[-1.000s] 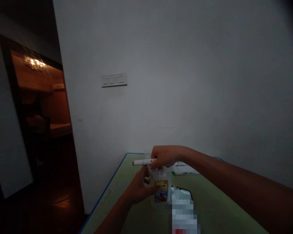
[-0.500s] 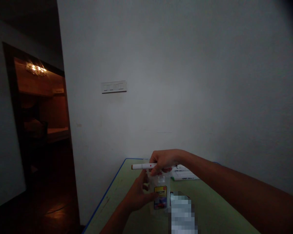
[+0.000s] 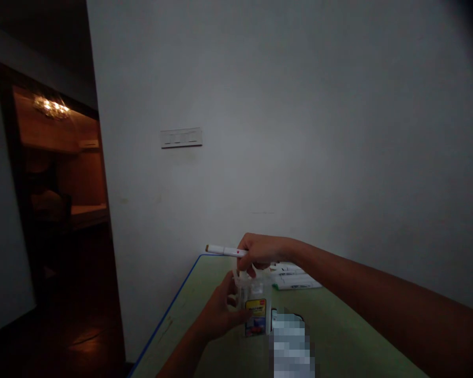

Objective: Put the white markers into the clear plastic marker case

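My left hand (image 3: 224, 310) is wrapped round the left side of a clear plastic box (image 3: 268, 302) with a yellow and blue label, its thumb across the front. Over the box's top is my right hand (image 3: 256, 252), closed on a white marker (image 3: 226, 251) with a brown end that points left and slightly up. Some fingers of that hand reach down at the box's rim; what they touch there is hidden. Behind and right of the box, several white markers (image 3: 299, 282), one with a green end, lie on the green table (image 3: 339, 320).
A pixelated object (image 3: 291, 341) lies right of the box near the front. The table has a blue edge (image 3: 163, 317) on the left. Behind it rises a pale wall with a switch panel (image 3: 181, 137). A doorway to a lit room stands at far left.
My right hand has risen slightly, and the marker in it now tilts up at its left end. The whole view has shifted a little. My left hand still holds the box.
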`<state>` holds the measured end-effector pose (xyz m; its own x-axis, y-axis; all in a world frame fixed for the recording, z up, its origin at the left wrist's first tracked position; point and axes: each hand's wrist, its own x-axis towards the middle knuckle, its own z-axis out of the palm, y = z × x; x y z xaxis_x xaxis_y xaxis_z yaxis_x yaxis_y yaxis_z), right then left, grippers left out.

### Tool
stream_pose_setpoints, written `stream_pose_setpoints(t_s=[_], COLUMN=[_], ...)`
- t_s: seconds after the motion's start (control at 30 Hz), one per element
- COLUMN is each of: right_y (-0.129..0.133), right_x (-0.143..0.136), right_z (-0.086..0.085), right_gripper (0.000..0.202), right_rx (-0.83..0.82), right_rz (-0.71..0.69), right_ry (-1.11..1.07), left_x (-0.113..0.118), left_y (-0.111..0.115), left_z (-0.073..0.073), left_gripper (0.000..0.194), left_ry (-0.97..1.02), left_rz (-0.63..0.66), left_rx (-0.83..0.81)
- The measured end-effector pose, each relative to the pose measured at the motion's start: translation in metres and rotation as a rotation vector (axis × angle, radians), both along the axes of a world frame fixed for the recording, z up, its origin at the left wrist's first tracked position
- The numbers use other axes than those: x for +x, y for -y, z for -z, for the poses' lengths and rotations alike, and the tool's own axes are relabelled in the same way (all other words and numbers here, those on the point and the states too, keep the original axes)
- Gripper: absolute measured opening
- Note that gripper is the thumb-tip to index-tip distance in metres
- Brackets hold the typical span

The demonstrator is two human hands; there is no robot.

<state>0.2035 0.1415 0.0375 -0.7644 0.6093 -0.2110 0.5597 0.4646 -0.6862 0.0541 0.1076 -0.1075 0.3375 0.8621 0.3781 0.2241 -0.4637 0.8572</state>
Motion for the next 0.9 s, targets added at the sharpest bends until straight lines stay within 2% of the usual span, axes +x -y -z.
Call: stream_pose_setpoints(t_s=[0.2,0.33,0.4,0.5,0.6,0.77,0.9], right_y=[0.01,0.007,0.004,0.002,0.006,0.013,0.012], right_x=[-0.004,0.002,0.007,0.014,0.017,0.016,0.017], right_z=[-0.002,-0.005,-0.008,-0.013,-0.015,-0.013,-0.012], right_gripper=[0.012,0.016,0.015,0.01,0.021,0.025,0.027], right_rx=[0.029,0.087,0.189,0.386,0.5,0.762,0.767], right_rz=[-0.017,-0.038,0.019,0.102,0.079,0.045,0.052], right_ry=[0.177,0.101,0.083,0.174,0.302,0.488,0.517], left_x=[0.001,0.001,0.0,-0.001,0.0,0.002,0.003], left_y=[0.002,0.001,0.0,0.0,0.0,0.0,0.001], left_z=[-0.003,-0.005,-0.004,-0.002,-0.001,-0.001,-0.004], left_gripper=[0.059,0.057,0.058,0.057,0.057,0.056,0.053], left_ry=[0.024,0.037,0.038,0.034,0.028,0.029,0.025], left_rz=[0.016,-0.014,-0.038,-0.069,-0.075,-0.062,-0.044], left_rx=[0.029,0.058,0.063,0.061,0.058,0.058,0.06])
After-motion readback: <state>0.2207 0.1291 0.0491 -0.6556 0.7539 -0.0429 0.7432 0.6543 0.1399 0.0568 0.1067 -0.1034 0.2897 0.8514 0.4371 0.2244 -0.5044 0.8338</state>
